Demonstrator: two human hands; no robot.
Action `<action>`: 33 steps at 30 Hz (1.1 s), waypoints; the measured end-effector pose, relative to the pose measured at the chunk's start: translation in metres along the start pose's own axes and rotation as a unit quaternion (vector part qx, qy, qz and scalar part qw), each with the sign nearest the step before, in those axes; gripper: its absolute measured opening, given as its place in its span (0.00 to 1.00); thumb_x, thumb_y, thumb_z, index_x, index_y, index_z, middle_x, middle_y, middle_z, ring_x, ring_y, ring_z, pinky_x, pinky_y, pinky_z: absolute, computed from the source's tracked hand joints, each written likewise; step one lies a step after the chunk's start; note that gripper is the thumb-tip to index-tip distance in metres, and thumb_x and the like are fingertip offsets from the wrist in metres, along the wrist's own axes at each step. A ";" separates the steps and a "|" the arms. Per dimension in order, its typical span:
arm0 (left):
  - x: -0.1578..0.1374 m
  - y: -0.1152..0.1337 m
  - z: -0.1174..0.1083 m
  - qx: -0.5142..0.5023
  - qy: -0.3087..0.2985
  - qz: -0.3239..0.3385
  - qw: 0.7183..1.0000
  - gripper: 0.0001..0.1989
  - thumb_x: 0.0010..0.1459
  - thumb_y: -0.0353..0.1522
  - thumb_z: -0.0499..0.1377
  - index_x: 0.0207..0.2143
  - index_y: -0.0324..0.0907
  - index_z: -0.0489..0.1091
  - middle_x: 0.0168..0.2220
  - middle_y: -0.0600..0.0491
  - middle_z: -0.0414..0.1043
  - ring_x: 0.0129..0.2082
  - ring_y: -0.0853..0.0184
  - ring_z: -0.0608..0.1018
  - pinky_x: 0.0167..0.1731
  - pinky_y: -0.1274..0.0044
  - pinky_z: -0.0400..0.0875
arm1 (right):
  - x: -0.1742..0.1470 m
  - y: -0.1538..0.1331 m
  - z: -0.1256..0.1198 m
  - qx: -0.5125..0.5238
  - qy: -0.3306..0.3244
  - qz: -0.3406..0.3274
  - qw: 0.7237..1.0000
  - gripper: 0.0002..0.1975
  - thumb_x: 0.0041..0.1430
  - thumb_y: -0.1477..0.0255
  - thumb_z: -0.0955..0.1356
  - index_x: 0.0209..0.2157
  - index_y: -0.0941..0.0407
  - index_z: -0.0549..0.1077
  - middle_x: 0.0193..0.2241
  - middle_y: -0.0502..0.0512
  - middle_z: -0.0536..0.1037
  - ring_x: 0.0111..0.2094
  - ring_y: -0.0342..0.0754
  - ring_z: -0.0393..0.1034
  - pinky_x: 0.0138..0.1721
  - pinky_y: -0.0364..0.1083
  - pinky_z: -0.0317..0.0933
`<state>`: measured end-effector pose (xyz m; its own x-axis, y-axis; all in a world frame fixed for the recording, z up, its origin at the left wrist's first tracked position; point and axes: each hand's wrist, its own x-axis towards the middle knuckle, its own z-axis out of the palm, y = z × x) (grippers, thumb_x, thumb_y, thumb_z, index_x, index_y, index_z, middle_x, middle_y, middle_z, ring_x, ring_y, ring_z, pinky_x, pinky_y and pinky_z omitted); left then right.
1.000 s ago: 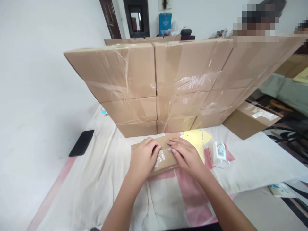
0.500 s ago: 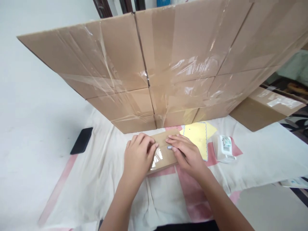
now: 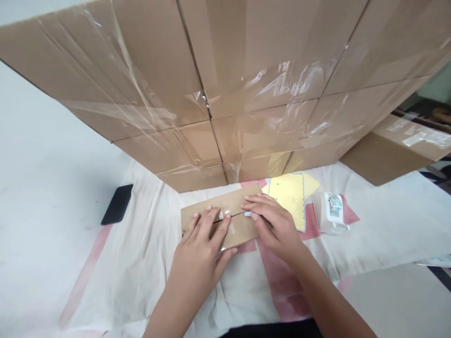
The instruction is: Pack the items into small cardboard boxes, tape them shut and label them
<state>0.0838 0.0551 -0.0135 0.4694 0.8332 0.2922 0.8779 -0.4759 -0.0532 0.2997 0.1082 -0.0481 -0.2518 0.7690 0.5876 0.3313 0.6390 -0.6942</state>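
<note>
A flat brown cardboard box lies on the cloth in front of me, with a dark seam across its top and shiny clear tape near the seam. My left hand rests on its left part, fingers spread along the seam and thumb by the near edge. On the right part lies my right hand, its thumb and fingers closed around a small pale strip with a blue edge; most of it is hidden. Partly behind this hand is a yellow paper with blue wavy lines.
A white tape dispenser stands to the right. At the left lies a black phone-like slab. A big taped cardboard panel rises behind the box, with a cardboard flap at its right. Pink-marked white cloth covers the surface.
My left hand has slid down and left and its fingers have spread flatter, baring the box's left end and seam. My right hand stays nearly in place. The view has tipped slightly downward.
</note>
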 end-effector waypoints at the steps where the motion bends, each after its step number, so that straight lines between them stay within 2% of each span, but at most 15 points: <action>1: 0.000 0.000 0.001 0.003 -0.002 -0.002 1.000 0.27 0.64 0.38 0.60 0.63 0.40 0.64 0.63 0.39 0.67 0.62 0.49 0.72 0.59 0.55 0.71 | 0.000 0.001 -0.003 0.029 0.007 0.010 1.000 0.12 0.68 0.78 0.64 0.46 0.50 0.75 0.47 0.54 0.82 0.56 0.53 0.74 0.61 0.59 0.64; 5: -0.001 -0.001 0.003 -0.006 -0.007 -0.010 1.000 0.28 0.64 0.40 0.60 0.64 0.41 0.63 0.63 0.40 0.66 0.62 0.49 0.71 0.57 0.56 0.71 | 0.003 0.012 -0.021 0.068 0.046 0.071 0.994 0.08 0.70 0.75 0.64 0.40 0.51 0.75 0.51 0.56 0.78 0.57 0.53 0.71 0.59 0.56 0.63; 10: 0.004 -0.003 0.001 -0.001 -0.009 -0.024 1.000 0.32 0.63 0.42 0.61 0.66 0.40 0.61 0.59 0.41 0.69 0.58 0.51 0.71 0.54 0.61 0.70 | 0.008 0.042 -0.041 0.063 -0.002 0.146 0.987 0.09 0.71 0.69 0.64 0.38 0.52 0.75 0.50 0.55 0.77 0.53 0.51 0.72 0.54 0.51 0.64; 13: 0.010 -0.005 0.001 0.011 -0.026 -0.037 0.999 0.38 0.62 0.45 0.61 0.69 0.40 0.56 0.57 0.41 0.70 0.57 0.50 0.72 0.51 0.62 0.69 | 0.010 0.061 -0.042 0.107 -0.031 0.187 0.976 0.10 0.72 0.67 0.63 0.38 0.52 0.74 0.45 0.55 0.78 0.49 0.51 0.72 0.51 0.50 0.64; 16: 0.013 -0.010 0.002 0.012 -0.044 -0.051 0.998 0.39 0.62 0.46 0.60 0.70 0.43 0.55 0.57 0.42 0.69 0.57 0.50 0.72 0.51 0.61 0.70 | 0.010 0.079 -0.039 0.178 -0.020 0.231 0.956 0.12 0.72 0.66 0.62 0.35 0.54 0.72 0.37 0.53 0.76 0.41 0.49 0.72 0.45 0.48 0.64; 18: 0.011 -0.017 0.003 0.011 -0.050 -0.067 0.996 0.38 0.61 0.46 0.61 0.70 0.46 0.55 0.58 0.41 0.68 0.57 0.49 0.72 0.53 0.59 0.70 | 0.008 0.087 -0.038 0.183 -0.011 0.240 0.953 0.13 0.72 0.66 0.62 0.31 0.54 0.69 0.31 0.50 0.72 0.35 0.46 0.69 0.39 0.46 0.62; 22: 0.000 -0.038 0.002 0.001 -0.054 -0.089 0.995 0.39 0.60 0.43 0.64 0.70 0.51 0.54 0.68 0.40 0.55 0.66 0.42 0.64 0.61 0.50 0.65 | 0.002 0.093 -0.040 0.136 -0.055 0.194 0.970 0.14 0.72 0.70 0.62 0.29 0.54 0.64 0.26 0.47 0.66 0.28 0.43 0.61 0.32 0.44 0.55; 24: -0.005 -0.050 -0.001 -0.010 -0.077 -0.078 0.994 0.41 0.59 0.41 0.65 0.71 0.55 0.53 0.73 0.42 0.46 0.70 0.40 0.57 0.63 0.47 0.61 | -0.001 0.094 -0.038 0.123 -0.101 0.143 0.977 0.12 0.72 0.72 0.61 0.31 0.54 0.66 0.27 0.48 0.68 0.29 0.43 0.62 0.33 0.44 0.55; 26: -0.008 -0.060 -0.004 -0.025 -0.104 -0.055 0.993 0.42 0.58 0.39 0.66 0.71 0.57 0.50 0.75 0.45 0.40 0.72 0.39 0.54 0.64 0.45 0.59 | -0.004 0.094 -0.034 0.121 -0.147 0.092 0.977 0.12 0.72 0.74 0.60 0.33 0.55 0.68 0.30 0.49 0.70 0.31 0.44 0.63 0.35 0.44 0.56; 29: -0.008 -0.069 -0.006 -0.046 -0.123 -0.020 0.991 0.44 0.58 0.38 0.65 0.72 0.58 0.48 0.76 0.47 0.39 0.72 0.40 0.54 0.66 0.43 0.54 | -0.008 0.092 -0.025 0.137 -0.199 0.044 0.969 0.12 0.72 0.76 0.60 0.34 0.55 0.71 0.32 0.51 0.73 0.34 0.45 0.66 0.36 0.44 0.58; 33: -0.005 -0.071 -0.006 -0.058 -0.121 -0.007 0.991 0.43 0.59 0.39 0.65 0.72 0.57 0.48 0.75 0.51 0.43 0.72 0.41 0.54 0.68 0.44 0.51 | -0.009 0.089 -0.017 0.171 -0.238 0.041 0.955 0.12 0.73 0.75 0.60 0.37 0.55 0.73 0.35 0.50 0.76 0.35 0.44 0.69 0.36 0.43 0.59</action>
<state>0.0189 0.0829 -0.0056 0.4795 0.8759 0.0536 0.8737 -0.4822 0.0639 0.3469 0.1575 -0.1081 -0.6495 0.6869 0.3260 0.0725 0.4828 -0.8727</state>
